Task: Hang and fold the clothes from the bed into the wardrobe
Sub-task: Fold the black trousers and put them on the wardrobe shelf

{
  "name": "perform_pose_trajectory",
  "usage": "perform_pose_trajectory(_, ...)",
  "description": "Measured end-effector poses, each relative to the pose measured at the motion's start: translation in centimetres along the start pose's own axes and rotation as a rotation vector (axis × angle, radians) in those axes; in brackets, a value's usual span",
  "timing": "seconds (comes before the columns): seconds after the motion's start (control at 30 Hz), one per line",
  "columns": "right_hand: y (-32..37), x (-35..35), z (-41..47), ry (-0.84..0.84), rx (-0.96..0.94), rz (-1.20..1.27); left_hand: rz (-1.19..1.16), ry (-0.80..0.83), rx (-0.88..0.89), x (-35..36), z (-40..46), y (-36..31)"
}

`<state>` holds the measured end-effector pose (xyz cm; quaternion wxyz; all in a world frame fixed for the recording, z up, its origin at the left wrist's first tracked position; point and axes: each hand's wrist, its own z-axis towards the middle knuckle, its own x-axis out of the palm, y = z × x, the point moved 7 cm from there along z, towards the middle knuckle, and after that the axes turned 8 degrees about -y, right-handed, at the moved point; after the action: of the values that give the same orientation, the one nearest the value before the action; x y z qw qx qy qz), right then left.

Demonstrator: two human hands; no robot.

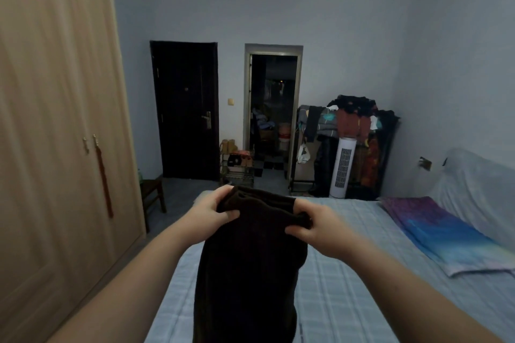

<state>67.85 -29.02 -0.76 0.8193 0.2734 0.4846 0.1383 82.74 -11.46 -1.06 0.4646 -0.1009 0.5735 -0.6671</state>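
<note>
holding the garment (248,259) up over the bed (348,273), i have both hands clamped on its top edge: my left hand (214,214) pinches the left corner, my right hand (315,227) the right corner. the dark brown cloth hangs with its long axis vertical, top edge level and facing away from me, the lower end dropping out of view. the wardrobe (55,120) stands left of the bed, doors closed.
</note>
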Motion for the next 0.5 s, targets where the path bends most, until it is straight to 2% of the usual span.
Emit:
perform_pose_trajectory(0.07, -0.6, -0.5, -0.4, -0.092, 0.010, 0.052, 0.035, 0.050, -0.014, 0.8, -0.2, -0.2)
perform_pose_trajectory(0.13, -1.3, -0.9, -0.9, -0.147, 0.049, 0.222, 0.030, 0.058, -0.012, 1.6, -0.4, -0.8)
perform_pose_trajectory(0.2, -2.6, -0.7, -1.3, -0.123, 0.155, 0.538, 0.001, -0.028, -0.006, 1.9, -0.6, -1.5)
perform_pose_trajectory(0.27, -3.8, -0.2, -1.7, -0.043, 0.227, 0.703, -0.001, -0.143, 0.012, 2.0, -0.6, -1.6)
perform_pose_trajectory(0.37, -5.0, 0.3, -2.1, 0.042, 0.239, 0.642, 0.045, -0.220, 0.002, 2.9, -0.9, -1.1)
perform_pose_trajectory(0.5, -7.0, 0.3, -2.8, -0.104, 0.311, 0.631, 0.059, -0.284, -0.033, 3.9, -1.8, -1.0)
